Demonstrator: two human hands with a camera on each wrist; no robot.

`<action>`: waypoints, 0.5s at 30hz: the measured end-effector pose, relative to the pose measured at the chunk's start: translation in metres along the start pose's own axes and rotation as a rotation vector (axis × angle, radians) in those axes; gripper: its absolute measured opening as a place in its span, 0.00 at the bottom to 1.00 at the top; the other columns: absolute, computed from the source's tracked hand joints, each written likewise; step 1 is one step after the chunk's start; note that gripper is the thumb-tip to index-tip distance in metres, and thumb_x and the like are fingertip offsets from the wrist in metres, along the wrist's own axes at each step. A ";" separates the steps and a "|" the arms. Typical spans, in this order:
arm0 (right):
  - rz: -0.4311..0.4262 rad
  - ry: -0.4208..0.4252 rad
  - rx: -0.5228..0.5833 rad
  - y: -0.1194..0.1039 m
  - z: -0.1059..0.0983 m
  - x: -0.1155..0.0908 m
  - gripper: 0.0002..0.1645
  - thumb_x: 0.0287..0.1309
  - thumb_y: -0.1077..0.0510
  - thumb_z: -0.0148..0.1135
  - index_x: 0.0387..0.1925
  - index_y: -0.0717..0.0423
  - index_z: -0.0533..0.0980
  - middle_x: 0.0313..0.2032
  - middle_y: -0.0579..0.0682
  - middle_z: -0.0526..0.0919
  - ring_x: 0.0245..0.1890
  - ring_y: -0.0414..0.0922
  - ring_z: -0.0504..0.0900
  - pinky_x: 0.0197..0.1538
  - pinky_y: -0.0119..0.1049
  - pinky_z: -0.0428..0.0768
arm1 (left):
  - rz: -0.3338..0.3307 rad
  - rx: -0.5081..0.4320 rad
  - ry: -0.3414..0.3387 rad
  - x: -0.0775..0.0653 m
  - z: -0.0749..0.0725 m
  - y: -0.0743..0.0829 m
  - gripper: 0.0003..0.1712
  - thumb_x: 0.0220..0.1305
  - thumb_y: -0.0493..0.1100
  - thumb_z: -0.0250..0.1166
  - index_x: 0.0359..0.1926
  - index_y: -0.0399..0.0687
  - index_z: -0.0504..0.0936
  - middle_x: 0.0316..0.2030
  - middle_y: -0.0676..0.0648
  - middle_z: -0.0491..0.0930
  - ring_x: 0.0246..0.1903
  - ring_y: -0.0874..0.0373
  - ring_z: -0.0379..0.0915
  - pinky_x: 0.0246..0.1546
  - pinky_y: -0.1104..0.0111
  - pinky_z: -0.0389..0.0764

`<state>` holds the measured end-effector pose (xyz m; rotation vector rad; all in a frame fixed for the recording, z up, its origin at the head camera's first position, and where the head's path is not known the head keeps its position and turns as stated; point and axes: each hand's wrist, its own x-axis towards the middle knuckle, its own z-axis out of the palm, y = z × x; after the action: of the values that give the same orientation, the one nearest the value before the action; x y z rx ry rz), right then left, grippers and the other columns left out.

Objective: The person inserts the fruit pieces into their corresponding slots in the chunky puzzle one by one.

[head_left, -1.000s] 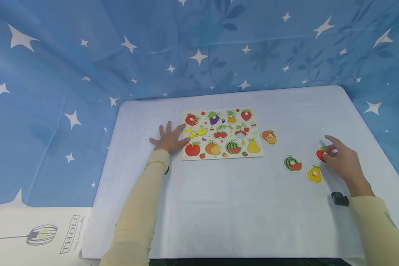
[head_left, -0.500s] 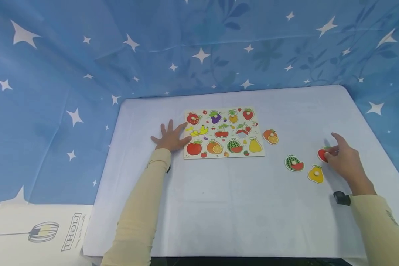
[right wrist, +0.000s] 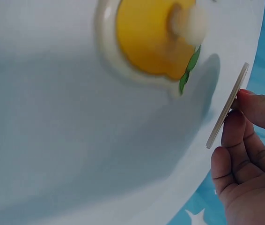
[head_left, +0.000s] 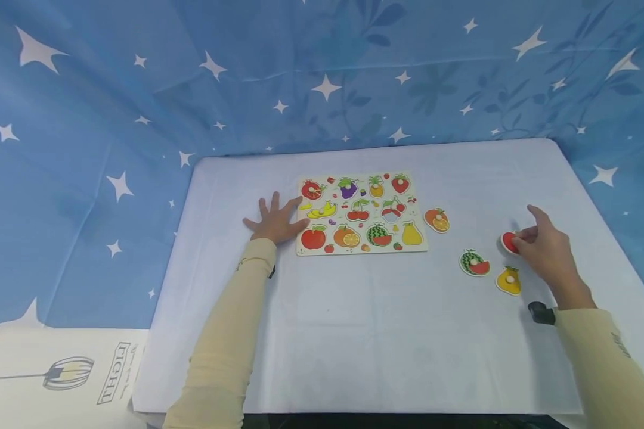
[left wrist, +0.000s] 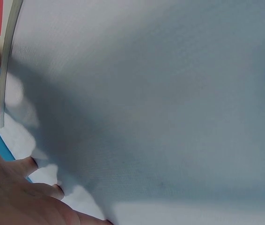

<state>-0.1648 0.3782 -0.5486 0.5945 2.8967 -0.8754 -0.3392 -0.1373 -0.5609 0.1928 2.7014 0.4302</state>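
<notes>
My left hand (head_left: 275, 225) lies with spread fingers at the left edge of the fruit puzzle board (head_left: 362, 249). Its thumb and index finger touch the board; the other fingers rest on the cloth. At the right, my right hand (head_left: 550, 255) pinches a red apple puzzle piece (head_left: 507, 242). The right wrist view shows this piece edge-on (right wrist: 225, 110), raised off the table between thumb and fingers. Below it lie a yellow pear piece (head_left: 508, 282) and a watermelon piece (head_left: 473, 264), both knobbed. An orange piece (head_left: 436, 220) sits just right of the board.
White cloth covers the table (head_left: 375, 339). Several knobbed fruit pieces, such as the grapes (head_left: 347, 189) and pineapple (head_left: 376, 189), sit in the board. A blue star-patterned curtain (head_left: 236, 89) hangs behind. Beige printed fabric (head_left: 16, 363) lies at the lower left.
My right hand has shifted a little left and away from me, with the apple piece now lifted. My left hand stays on the board's edge.
</notes>
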 end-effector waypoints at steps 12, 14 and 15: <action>-0.054 -0.001 0.047 -0.040 0.016 0.004 0.52 0.64 0.63 0.58 0.77 0.51 0.37 0.48 0.68 0.75 0.48 0.65 0.74 0.55 0.64 0.72 | 0.002 -0.003 0.007 -0.001 0.001 -0.001 0.43 0.59 0.72 0.56 0.74 0.79 0.52 0.78 0.44 0.32 0.73 0.34 0.19 0.55 0.22 0.33; -0.064 -0.001 0.053 -0.046 0.021 0.005 0.52 0.64 0.64 0.58 0.77 0.50 0.37 0.48 0.67 0.75 0.47 0.64 0.75 0.55 0.63 0.73 | 0.000 -0.005 0.006 0.000 0.000 -0.001 0.43 0.59 0.72 0.57 0.74 0.79 0.52 0.78 0.44 0.32 0.73 0.34 0.19 0.55 0.22 0.33; -0.068 -0.001 0.053 -0.049 0.023 0.006 0.52 0.64 0.64 0.58 0.78 0.50 0.37 0.48 0.67 0.76 0.47 0.63 0.75 0.55 0.63 0.73 | -0.001 -0.006 0.006 0.000 0.000 -0.001 0.44 0.59 0.72 0.57 0.74 0.79 0.52 0.78 0.45 0.32 0.73 0.35 0.19 0.55 0.22 0.33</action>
<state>-0.1901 0.3305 -0.5432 0.5015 2.9171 -0.9637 -0.3392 -0.1380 -0.5614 0.1882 2.7055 0.4390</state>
